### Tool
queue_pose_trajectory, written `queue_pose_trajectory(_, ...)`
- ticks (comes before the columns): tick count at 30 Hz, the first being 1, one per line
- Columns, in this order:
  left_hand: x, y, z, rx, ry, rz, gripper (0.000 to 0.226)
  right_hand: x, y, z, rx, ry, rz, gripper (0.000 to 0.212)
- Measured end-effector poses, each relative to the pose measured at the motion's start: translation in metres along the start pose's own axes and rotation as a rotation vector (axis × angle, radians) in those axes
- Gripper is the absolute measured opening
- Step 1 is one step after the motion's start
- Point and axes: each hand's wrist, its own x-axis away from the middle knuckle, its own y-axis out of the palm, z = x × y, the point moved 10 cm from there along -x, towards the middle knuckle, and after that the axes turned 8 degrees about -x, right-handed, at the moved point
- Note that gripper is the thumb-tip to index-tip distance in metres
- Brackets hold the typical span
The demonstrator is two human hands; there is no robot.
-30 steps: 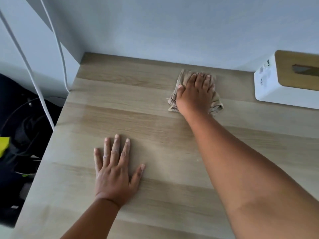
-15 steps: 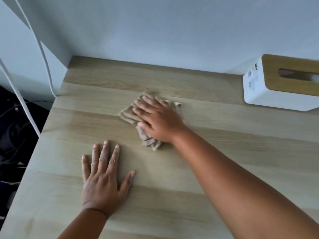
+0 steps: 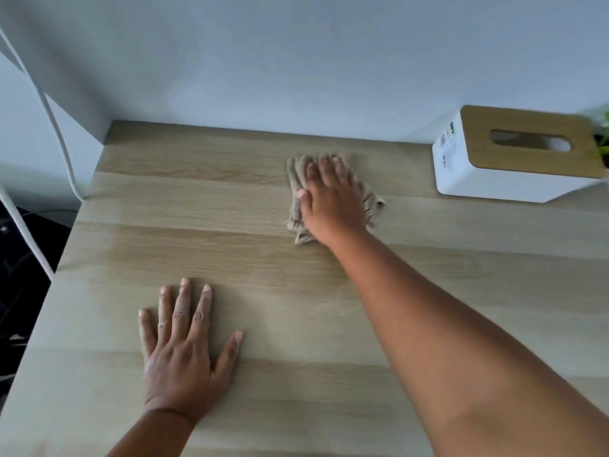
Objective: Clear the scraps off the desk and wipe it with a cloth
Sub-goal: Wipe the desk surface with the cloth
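While the left hand (image 3: 184, 354) lies flat on the worktop (image 3: 296, 318) with fingers spread, the right hand (image 3: 333, 201) reaches far out, fingers straight, pressing down on the cloth (image 3: 295, 189). It is tan, crumpled, near the wall.

The cloth (image 3: 294, 183) lay on the desk (image 3: 329, 291) toward its rear edge, under the right hand (image 3: 331, 202). The left hand (image 3: 184, 354) rested flat on the desk, nearer and to the left. A tissue box (image 3: 507, 159) stood at the rear right, against the wall (image 3: 296, 61), apart from the cloth.
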Motion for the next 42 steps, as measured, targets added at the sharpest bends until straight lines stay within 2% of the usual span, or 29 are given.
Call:
queue_pose_trajectory(3,-0.001,0.000,0.001,0.007,-0.003,-0.024,0.090,0.041,0.016,-0.015,0.024,-0.072,-0.064,0.071)
queue_pose_trajectory(7,0.001,-0.001,0.002,0.018,-0.010,-0.058,0.090,0.116,0.020,-0.012,0.063,-0.159,-0.049,0.070)
queue_pose_trajectory(11,0.002,-0.002,0.003,0.046,-0.029,-0.079,0.092,0.188,0.011,0.039,0.077,-0.180,-0.028,0.065)
queue_pose_trajectory(13,0.002,-0.003,0.003,0.050,-0.033,-0.072,0.092,0.194,-0.004,0.082,0.077,-0.059,-0.002,0.065)
queue_pose_trajectory(16,0.002,-0.002,0.002,0.054,-0.029,-0.054,0.092,0.178,-0.019,0.129,0.044,0.257,0.055,0.068)
queue_pose_trajectory(19,0.002,0.000,0.002,0.043,-0.021,-0.062,0.091,0.168,-0.015,0.123,0.031,0.461,0.078,0.070)
queue_pose_trajectory(21,0.002,-0.001,0.002,0.049,-0.024,-0.053,0.091,0.170,-0.010,0.101,0.005,0.483,0.088,0.074)
queue_pose_trajectory(23,0.002,-0.002,0.002,0.050,-0.025,-0.051,0.092,0.179,-0.003,0.067,-0.014,0.388,0.076,0.078)
queue_pose_trajectory(25,0.001,-0.003,0.002,0.047,-0.024,-0.058,0.092,0.196,0.006,0.029,-0.029,0.210,0.056,0.080)
queue_pose_trajectory(29,0.003,-0.005,0.000,0.044,-0.022,-0.062,0.092,0.263,0.028,-0.024,-0.011,-0.148,0.013,0.065)
queue_pose_trajectory(32,0.002,-0.005,0.000,0.048,-0.023,-0.051,0.093,0.316,0.032,-0.002,0.027,-0.180,0.010,0.061)
queue_pose_trajectory(36,0.002,-0.003,-0.001,0.044,-0.022,-0.041,0.092,0.348,0.005,0.086,0.052,-0.013,0.018,0.060)
queue_pose_trajectory(39,0.001,-0.001,-0.001,0.035,-0.018,-0.035,0.091,0.342,-0.019,0.159,0.048,0.312,0.070,0.064)
queue_pose_trajectory(42,0.000,0.001,0.000,0.018,-0.021,-0.041,0.091,0.321,-0.021,0.182,0.001,0.634,0.114,0.073)
